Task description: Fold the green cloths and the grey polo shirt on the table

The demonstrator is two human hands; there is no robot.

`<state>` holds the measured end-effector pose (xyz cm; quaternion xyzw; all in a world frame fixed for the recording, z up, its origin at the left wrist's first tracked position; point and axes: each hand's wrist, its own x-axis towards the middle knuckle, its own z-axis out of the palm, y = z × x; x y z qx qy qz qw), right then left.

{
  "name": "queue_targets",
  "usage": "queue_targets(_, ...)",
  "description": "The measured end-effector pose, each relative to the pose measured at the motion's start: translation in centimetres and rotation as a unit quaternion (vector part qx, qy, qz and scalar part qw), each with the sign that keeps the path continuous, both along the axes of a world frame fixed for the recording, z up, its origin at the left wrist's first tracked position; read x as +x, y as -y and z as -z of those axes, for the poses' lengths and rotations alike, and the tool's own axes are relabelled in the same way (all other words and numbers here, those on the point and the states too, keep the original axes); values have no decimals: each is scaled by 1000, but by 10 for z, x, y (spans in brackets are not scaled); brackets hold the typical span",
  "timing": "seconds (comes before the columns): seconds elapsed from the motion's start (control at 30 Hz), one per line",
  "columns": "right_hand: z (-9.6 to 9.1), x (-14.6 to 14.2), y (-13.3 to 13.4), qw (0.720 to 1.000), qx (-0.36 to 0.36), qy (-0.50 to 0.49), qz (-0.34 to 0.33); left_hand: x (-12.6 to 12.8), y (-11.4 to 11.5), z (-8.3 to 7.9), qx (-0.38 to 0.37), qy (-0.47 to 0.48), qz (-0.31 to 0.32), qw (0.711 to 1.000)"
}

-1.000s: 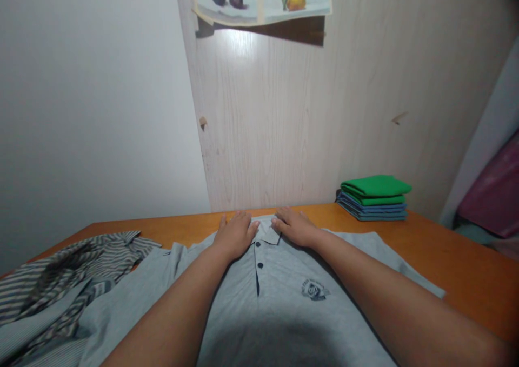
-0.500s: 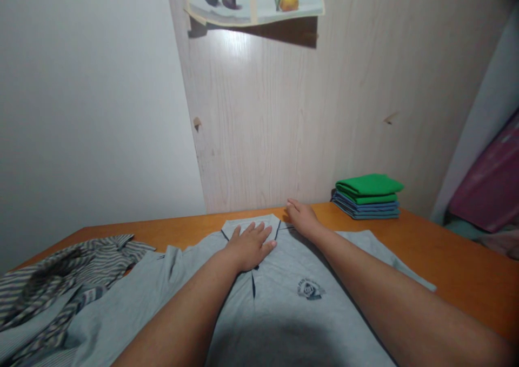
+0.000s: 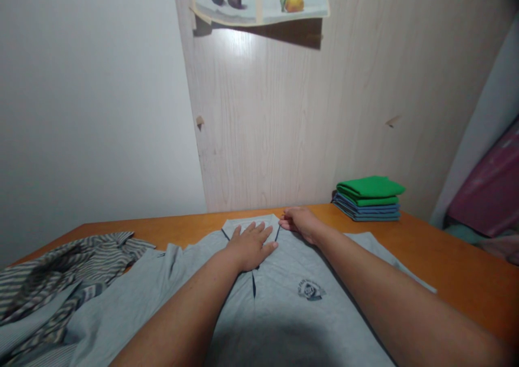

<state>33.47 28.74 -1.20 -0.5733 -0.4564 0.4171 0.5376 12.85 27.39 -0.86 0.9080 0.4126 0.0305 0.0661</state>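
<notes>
A grey polo shirt (image 3: 279,313) lies spread front up, its collar towards the wall and a dark printed badge (image 3: 311,289) on its chest. My left hand (image 3: 250,246) rests flat on the shirt just below the collar (image 3: 251,222), fingers spread. At the collar's right side, my right hand (image 3: 299,222) has its fingers bent and closed on the fabric edge near the shoulder. My forearm covers part of the shirt's right side.
A striped garment (image 3: 109,248) lies crumpled at the left, beside the grey sleeve. Folded green and blue clothes (image 3: 368,197) are stacked at the back right of the orange table (image 3: 458,259). A wood-grain panel (image 3: 284,124) rises behind, with pictures (image 3: 259,2) hung on it.
My right hand has come down slightly and its fingers, stretched out before, are now curled in at the collar's right side. My left hand has stayed flat in place.
</notes>
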Motion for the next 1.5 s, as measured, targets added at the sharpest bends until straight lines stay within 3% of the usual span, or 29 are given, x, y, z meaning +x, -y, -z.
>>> queue_targets(0.43,-4,3,-4,994,39,-95,49,-1,1,-1,10,-15,9,1000)
queue_targets(0.63,-32,16,-10,983,112,-87,117,-1,-2,3,18,-7,7,1000)
queue_targets(0.83,-67,39,-16,976,138,-44,164,-2,-5,4,21,-5,4,1000)
queue_targets(1.07,-98,92,11,973,114,96,177,-1,-6,3,19,-11,1,1000)
queue_targets(1.23,-84,133,54,952,33,247,177,0,-7,2,24,-13,-5,1000)
queue_targets(1.5,-23,171,116,860,-75,481,154,2,-9,2,23,-15,-11,1000)
